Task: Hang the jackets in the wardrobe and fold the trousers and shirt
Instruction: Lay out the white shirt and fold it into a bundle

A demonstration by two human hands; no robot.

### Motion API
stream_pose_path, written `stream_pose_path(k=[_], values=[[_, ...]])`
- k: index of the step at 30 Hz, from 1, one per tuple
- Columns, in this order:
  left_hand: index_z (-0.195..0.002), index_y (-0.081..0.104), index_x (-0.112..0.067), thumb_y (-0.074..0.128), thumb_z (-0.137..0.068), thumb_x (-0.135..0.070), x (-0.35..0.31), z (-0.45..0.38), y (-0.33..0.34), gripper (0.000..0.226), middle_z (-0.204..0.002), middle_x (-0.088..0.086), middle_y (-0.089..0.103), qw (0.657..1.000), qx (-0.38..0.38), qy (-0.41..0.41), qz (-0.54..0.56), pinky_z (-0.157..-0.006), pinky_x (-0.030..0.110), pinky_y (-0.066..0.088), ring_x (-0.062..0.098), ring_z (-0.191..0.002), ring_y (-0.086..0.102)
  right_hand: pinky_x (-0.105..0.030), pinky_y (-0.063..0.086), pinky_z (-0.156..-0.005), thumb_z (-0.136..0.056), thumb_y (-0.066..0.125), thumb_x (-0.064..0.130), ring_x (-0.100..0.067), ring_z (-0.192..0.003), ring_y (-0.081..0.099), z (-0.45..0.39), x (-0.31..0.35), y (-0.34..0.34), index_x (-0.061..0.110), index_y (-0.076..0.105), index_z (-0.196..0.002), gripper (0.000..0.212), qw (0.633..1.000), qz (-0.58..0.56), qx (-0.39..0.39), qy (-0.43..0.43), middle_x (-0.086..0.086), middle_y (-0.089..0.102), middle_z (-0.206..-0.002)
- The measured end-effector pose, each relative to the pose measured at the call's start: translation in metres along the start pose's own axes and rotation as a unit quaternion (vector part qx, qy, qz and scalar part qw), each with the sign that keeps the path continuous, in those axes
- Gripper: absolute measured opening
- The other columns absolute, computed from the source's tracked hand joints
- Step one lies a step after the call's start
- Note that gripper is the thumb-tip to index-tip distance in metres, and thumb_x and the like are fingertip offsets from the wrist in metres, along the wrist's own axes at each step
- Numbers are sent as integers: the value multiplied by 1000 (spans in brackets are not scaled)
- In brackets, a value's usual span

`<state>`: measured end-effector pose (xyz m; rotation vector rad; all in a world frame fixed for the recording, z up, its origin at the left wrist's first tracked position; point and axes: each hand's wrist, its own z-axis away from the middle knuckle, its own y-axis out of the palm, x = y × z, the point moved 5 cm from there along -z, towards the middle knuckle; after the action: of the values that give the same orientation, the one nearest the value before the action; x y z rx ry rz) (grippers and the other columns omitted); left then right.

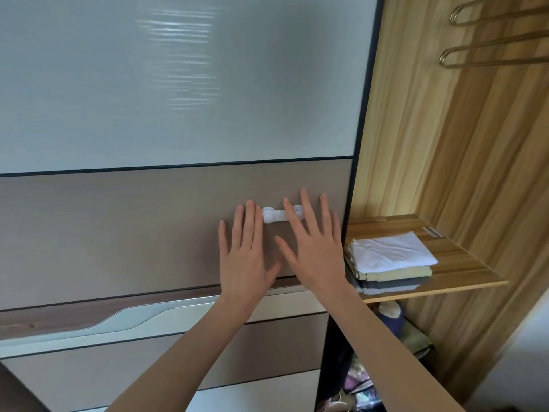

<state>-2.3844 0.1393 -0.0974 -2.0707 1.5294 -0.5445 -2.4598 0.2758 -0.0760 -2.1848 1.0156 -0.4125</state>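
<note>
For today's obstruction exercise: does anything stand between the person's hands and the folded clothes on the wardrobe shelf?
Nothing visible does. Both hands, left and right, lie flat on the sliding door, whose edge stops left of the folded stack on the open shelf.

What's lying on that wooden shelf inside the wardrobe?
On the wooden shelf lies a stack of folded clothes, white piece on top, beige and grey ones beneath. The sliding door covers the shelf's left part.

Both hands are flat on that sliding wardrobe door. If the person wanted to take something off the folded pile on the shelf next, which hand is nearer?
The right hand. It lies open on the door beside its dark edge, next to the folded pile on the wooden shelf. The left hand lies farther from the opening.
</note>
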Motion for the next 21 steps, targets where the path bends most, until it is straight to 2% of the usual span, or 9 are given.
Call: stream_pose_path(k=[13, 17, 21], values=[[-167, 10, -12, 60, -92, -45, -90, -22, 19, 96, -175, 7, 4, 998, 23, 57, 27, -126, 60, 13, 24, -162, 1, -57, 23, -126, -105, 28, 66, -40, -160, 6, 13, -98, -10, 34, 13, -167, 71, 998, 10, 10, 56, -2, 5, -176], [-166, 20, -13, 47, -101, -49, -100, -24, 14, 79, -174, 10, 7, 997, 15, 66, 24, -126, 60, 14, 28, -162, 2, -59, 26, -124, -105, 30, 66, -43, -159, 10, 16, -132, -13, 35, 15, -166, 70, 997, 21, 9, 74, 0, 6, -176], [-165, 23, -15, 47, -102, -48, -93, -30, 4, 75, -174, 11, 8, 999, -6, 51, 15, -127, 59, 13, 29, -161, 3, -60, 27, -122, -104, 32, 67, -44, -158, 13, 20, -158, -14, 35, 18, -166, 71, 995, 14, 0, 102, 0, 7, -176]])
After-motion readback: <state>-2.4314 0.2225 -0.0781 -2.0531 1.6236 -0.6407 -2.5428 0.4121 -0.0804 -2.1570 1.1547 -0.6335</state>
